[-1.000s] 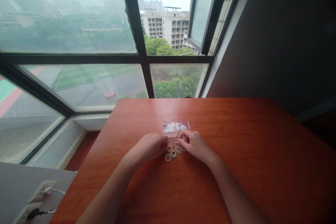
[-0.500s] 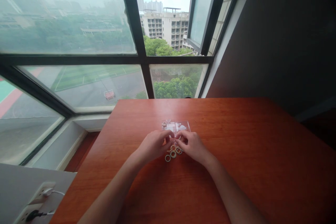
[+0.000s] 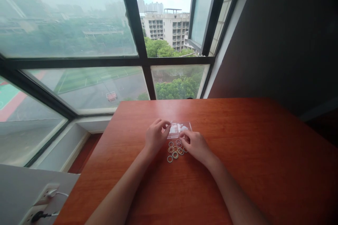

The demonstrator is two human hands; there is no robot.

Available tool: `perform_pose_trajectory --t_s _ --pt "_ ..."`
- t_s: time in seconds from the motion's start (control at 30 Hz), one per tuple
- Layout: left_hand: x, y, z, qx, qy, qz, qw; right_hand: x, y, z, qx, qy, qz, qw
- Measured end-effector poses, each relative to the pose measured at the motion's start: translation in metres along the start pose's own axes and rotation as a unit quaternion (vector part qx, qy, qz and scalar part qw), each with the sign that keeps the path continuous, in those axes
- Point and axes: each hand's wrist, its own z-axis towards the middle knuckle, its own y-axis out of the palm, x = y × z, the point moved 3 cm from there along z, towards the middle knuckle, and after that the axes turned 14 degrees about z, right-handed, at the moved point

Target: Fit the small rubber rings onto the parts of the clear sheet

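A clear plastic box (image 3: 187, 126) lies on the brown wooden table, with pale shapes showing in it. My left hand (image 3: 155, 134) is at the box's left end, thumb and fingertips pinched together over it. Whatever sits between those fingertips is too small to make out. My right hand (image 3: 195, 144) rests near the box's front right side, fingers curled and closed; their contents are hidden. Between my hands, in front of the box, several small pale rings (image 3: 175, 155) lie in a loose cluster, some overlapping. The right fingers partly cover the rings on that side.
The wooden table (image 3: 250, 147) reaches to the window frame (image 3: 182, 60) at the back. A dark wall (image 3: 285, 42) rises on the right. At lower left, plugs with cords sit in a wall socket (image 3: 44, 197).
My hands were together above the rings and have come apart. The left hand has moved forward to the box's left end. The right hand has shifted slightly right, uncovering more rings.
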Motion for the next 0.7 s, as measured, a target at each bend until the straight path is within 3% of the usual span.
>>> perform_pose_trajectory --t_s 0.3,0.5,0.7 --pt "-0.006 0.007 0.003 -0.012 0.002 0.038 0.999 -0.006 0.003 -0.001 -0.033 -0.017 -0.030 0.999" --pt "-0.008 0.008 0.003 -0.016 0.011 0.032 0.999 -0.014 0.013 -0.007 -0.089 -0.038 -0.007 0.995" --pt "-0.008 0.007 0.002 -0.019 0.017 0.021 0.999 -0.018 0.022 -0.010 -0.094 -0.035 -0.034 0.994"
